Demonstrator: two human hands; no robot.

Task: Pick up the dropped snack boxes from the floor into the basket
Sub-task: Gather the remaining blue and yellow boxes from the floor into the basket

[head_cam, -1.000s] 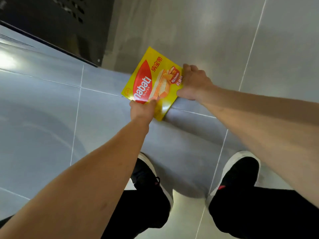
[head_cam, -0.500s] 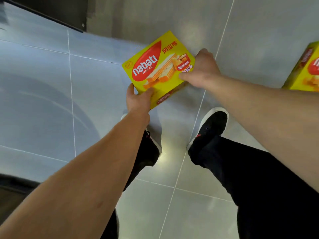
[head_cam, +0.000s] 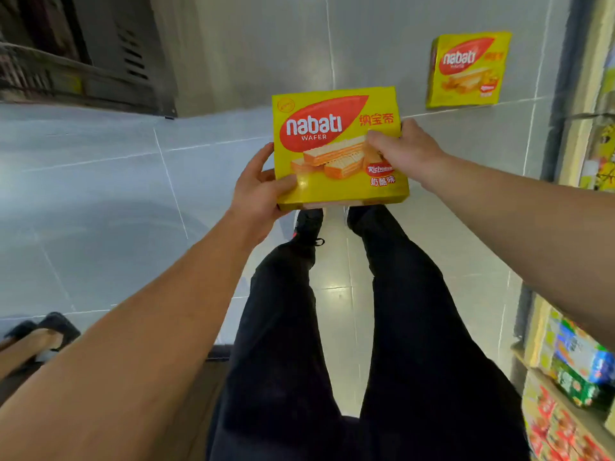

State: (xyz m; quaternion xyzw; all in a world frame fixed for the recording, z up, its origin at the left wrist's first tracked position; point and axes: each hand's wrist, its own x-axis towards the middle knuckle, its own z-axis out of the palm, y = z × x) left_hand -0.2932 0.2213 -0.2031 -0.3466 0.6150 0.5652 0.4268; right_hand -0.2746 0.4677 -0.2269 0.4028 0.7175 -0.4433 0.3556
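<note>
I hold a yellow Nabati wafer box (head_cam: 332, 144) face up in front of me, well above the floor and over my shoes. My left hand (head_cam: 258, 186) grips its lower left corner, and my right hand (head_cam: 402, 149) grips its right edge with the thumb on the front. A second yellow wafer box (head_cam: 467, 69) lies on the grey tiled floor at the upper right, out of both hands' reach. No basket is in view.
A shelf with colourful snack packs (head_cam: 572, 371) runs along the right edge. A dark cabinet base (head_cam: 100, 61) stands at the upper left. Another person's foot in a dark shoe (head_cam: 43, 331) shows at the lower left. My black-trousered legs (head_cam: 332, 327) fill the lower middle.
Both hands lifted the wafer box off the floor and turned it upright toward me. The view rose and swung right, showing the whole second box and the shelf.
</note>
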